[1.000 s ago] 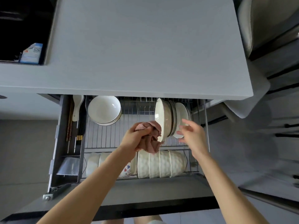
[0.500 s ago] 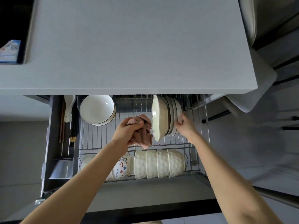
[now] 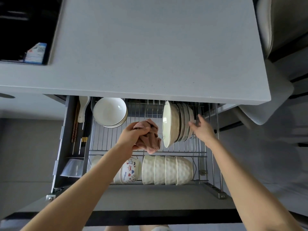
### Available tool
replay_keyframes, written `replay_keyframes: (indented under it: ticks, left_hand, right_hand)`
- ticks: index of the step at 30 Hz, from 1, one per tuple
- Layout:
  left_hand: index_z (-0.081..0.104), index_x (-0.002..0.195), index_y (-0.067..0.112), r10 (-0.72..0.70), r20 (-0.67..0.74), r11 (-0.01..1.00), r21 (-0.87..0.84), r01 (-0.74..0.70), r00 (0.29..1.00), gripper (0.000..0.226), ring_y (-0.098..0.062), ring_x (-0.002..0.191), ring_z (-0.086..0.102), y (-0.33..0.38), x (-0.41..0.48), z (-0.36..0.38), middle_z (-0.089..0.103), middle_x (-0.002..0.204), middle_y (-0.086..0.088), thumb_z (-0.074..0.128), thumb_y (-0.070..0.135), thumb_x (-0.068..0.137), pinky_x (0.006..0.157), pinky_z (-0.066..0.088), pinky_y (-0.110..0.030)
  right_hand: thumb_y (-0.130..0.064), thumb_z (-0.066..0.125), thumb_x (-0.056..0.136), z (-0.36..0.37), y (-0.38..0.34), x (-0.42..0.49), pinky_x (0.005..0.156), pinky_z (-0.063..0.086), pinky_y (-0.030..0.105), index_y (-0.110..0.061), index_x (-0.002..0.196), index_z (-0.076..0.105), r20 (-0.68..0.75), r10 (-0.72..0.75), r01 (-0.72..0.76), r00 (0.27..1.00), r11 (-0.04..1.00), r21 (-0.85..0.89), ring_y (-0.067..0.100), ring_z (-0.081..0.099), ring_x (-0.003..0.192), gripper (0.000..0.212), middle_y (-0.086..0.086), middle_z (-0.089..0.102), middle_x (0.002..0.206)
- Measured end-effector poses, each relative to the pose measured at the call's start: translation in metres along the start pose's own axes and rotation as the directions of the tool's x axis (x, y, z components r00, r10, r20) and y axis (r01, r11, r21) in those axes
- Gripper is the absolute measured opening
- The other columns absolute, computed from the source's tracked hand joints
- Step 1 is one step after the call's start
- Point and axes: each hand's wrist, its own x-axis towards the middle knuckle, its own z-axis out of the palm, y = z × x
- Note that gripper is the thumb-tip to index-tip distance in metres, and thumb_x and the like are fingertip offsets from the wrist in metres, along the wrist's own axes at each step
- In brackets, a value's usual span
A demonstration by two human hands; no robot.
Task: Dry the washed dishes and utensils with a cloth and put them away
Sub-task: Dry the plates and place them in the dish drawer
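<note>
Left hand [image 3: 133, 135] grips cloth [image 3: 150, 140]; racked plates [image 3: 172, 124] between it and right hand [image 3: 202, 129].

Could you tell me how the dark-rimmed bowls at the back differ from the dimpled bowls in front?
The dark-rimmed bowls are smooth; the dimpled bowls are textured all over. The dark-rimmed bowls sit open side up, stacked; the dimpled bowls lie on their sides in a row. Both are white and rest in the wire rack.

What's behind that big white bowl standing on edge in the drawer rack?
Behind the big white bowl stand several plates on edge, with the right hand at their far side. The bowl covers most of each plate, so their count is unclear.
</note>
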Motion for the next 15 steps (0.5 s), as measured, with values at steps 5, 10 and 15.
replay_keyframes:
  ticks: [5,10,15]
  left_hand:
    - [0.062,0.104,0.017,0.056,-0.028,0.995,-0.084,-0.059,0.998,0.022,-0.023,0.089,0.066,0.012,-0.032,-0.026,0.067,0.1,-0.01,0.066,0.007,0.084,0.058,0.057,-0.032]
    - [0.064,0.111,0.018,0.222,-0.113,0.965,-0.115,-0.235,0.968,0.032,-0.026,0.085,0.069,0.028,-0.086,-0.084,0.069,0.102,-0.013,0.07,0.009,0.081,0.059,0.056,-0.03]
    - [0.063,0.103,0.019,0.384,-0.247,0.887,-0.17,-0.43,0.89,0.041,-0.021,0.077,0.07,0.038,-0.161,-0.181,0.071,0.094,-0.012,0.076,-0.001,0.07,0.062,0.058,-0.03]
  right_hand:
    - [-0.035,0.051,0.097,0.009,-0.077,-0.076,0.077,0.047,0.021,-0.015,0.138,0.046,-0.131,-0.306,0.297,0.943,0.951,-0.086,0.019,0.062,0.108,0.046,0.007,0.058,0.133]
    - [-0.05,0.068,0.08,0.062,-0.178,-0.16,0.11,0.03,0.027,-0.031,0.152,0.014,0.252,-0.667,0.69,0.701,0.724,-0.001,0.007,0.028,0.139,0.092,-0.009,0.025,0.155]
    - [-0.039,0.08,0.071,0.14,-0.26,-0.224,0.107,0.039,0.038,-0.033,0.152,0.01,0.401,-0.749,0.797,0.527,0.599,0.072,0.016,0.038,0.135,0.108,0.0,0.034,0.151]
